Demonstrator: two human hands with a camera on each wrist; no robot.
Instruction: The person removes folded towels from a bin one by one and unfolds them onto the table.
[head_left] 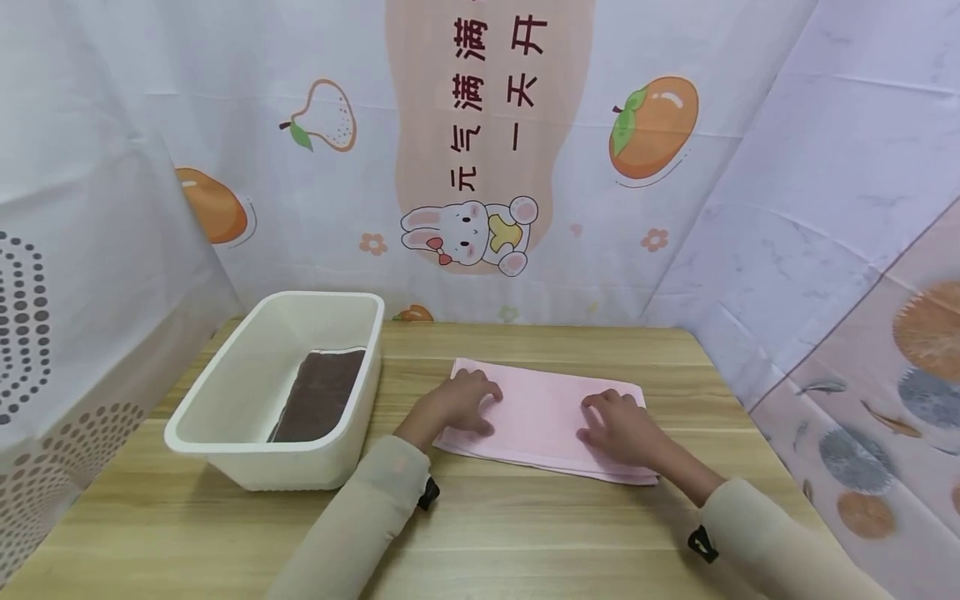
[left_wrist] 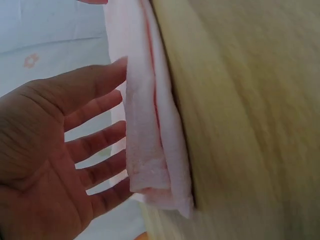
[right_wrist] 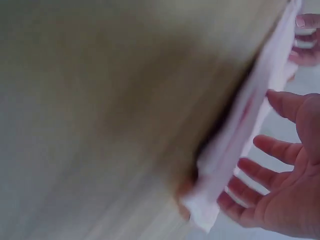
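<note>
A folded pink cloth (head_left: 536, 408), towel-like, lies flat on the wooden table. Over its left end is my left hand (head_left: 459, 403), fingers spread and slightly bent, the tips at the cloth's top. My right hand (head_left: 619, 427) is likewise at the right end, fingers apart. In the left wrist view, the folded layers of the cloth (left_wrist: 150, 130) show along its near edge, and the thumb and fingers of my left hand (left_wrist: 45, 155) meet its upper side. The right wrist view is blurred; there my right hand (right_wrist: 287, 180) has loosely spread fingers beside the cloth (right_wrist: 237, 145).
A white plastic basin (head_left: 270, 447) stands on the table to the left, with a flat dark brown piece (head_left: 326, 392) inside. Printed curtains (head_left: 570, 292) hang behind the table (head_left: 510, 533) and along both sides.
</note>
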